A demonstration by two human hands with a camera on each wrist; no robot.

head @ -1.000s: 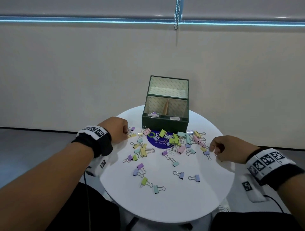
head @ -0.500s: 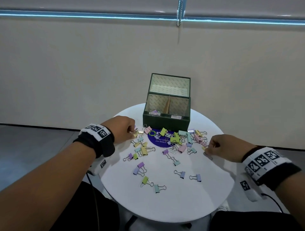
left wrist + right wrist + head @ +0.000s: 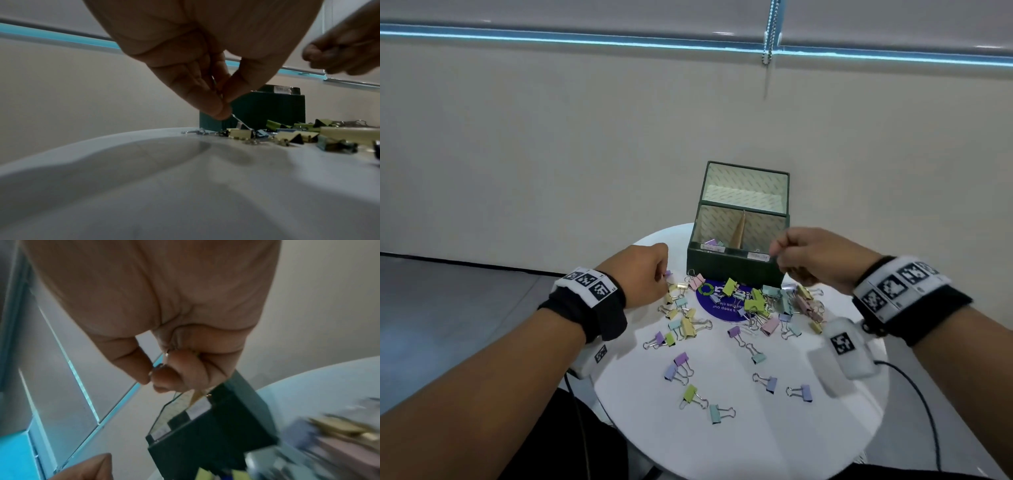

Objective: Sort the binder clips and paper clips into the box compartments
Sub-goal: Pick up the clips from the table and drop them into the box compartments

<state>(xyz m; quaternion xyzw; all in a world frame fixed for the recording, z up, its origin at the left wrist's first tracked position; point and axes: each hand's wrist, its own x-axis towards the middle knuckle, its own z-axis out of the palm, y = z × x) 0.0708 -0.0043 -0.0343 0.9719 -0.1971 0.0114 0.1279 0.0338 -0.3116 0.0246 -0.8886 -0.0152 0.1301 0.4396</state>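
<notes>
A dark green box [image 3: 732, 272] stands open at the back of the white round table [image 3: 756, 445], its front half split by a cardboard divider. The left compartment holds a purple clip [image 3: 711, 242]. Several pastel binder clips [image 3: 753, 303] lie scattered in front of it. My left hand [image 3: 667, 275] is low at the pile's left edge and pinches a binder clip's wire handle [image 3: 239, 121]. My right hand [image 3: 774, 251] is raised at the box's front right corner. Its thumb and forefinger pinch a small wire paper clip [image 3: 159, 367] above the box [image 3: 205, 439].
A round purple sticker [image 3: 717, 308] lies under the pile. Loose clips [image 3: 765, 382] are spread toward the table's near edge. A pale wall stands close behind the box. A cable [image 3: 924, 411] hangs from my right wrist beside the table.
My right hand has lifted from the table's right side and moved left and up to the box's front right corner. The left hand has shifted slightly toward the box.
</notes>
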